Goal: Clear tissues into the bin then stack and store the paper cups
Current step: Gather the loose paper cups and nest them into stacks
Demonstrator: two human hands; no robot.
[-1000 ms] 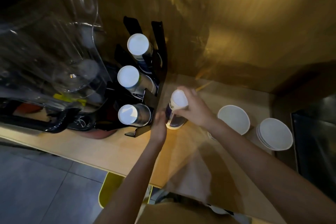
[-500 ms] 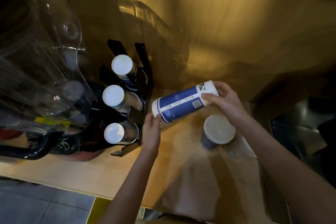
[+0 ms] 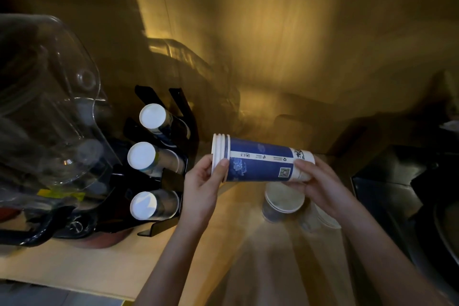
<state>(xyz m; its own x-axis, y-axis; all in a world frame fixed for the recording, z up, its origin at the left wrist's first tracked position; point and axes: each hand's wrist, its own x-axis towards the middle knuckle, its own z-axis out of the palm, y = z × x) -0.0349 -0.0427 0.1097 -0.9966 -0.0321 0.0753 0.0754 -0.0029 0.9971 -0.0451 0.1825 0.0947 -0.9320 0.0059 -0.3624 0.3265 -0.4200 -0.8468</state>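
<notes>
A nested stack of blue-and-white paper cups (image 3: 258, 163) lies on its side in the air above the wooden counter, rims toward the left. My left hand (image 3: 206, 181) grips its rim end and my right hand (image 3: 320, 181) grips its base end. Left of the stack stands a black cup rack (image 3: 173, 176) with three tubes of cups whose white bottoms face me. Below the stack another paper cup (image 3: 283, 202) stands upright on the counter, and more cups (image 3: 320, 218) sit partly hidden behind my right wrist.
A clear plastic dispenser (image 3: 49, 117) looms at the left over a black base (image 3: 37, 231). A dark sink or appliance (image 3: 409, 194) fills the right edge. The wooden counter (image 3: 99, 263) ends at its front edge near the bottom left.
The cup stack was lifted off the counter, turned on its side and raised a little more. My left hand shifted from the rack's edge onto the stack's rims.
</notes>
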